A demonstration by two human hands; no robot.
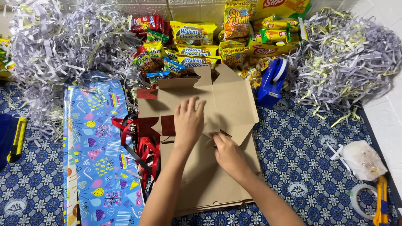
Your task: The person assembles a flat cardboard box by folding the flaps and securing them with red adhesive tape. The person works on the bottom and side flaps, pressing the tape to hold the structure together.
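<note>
A flat brown cardboard box blank point(228, 102) lies half folded on a blue patterned mat point(301, 155). My left hand point(188, 121) presses flat on the middle of the cardboard, fingers spread. Just below and to its right, my right hand point(228, 155) pinches a small cardboard flap near the fold. More brown cardboard point(201, 184) lies underneath, toward me. Red and black ribbons point(142, 146) sit at the cardboard's left edge.
Colourful wrapping paper point(98, 146) lies at left. Snack packets point(197, 42) are heaped at the back between piles of shredded paper point(54, 46). A blue tape dispenser point(272, 81), a clear tape roll point(360, 201), two yellow cutters point(17, 140) and a small plastic bag point(364, 159) lie around.
</note>
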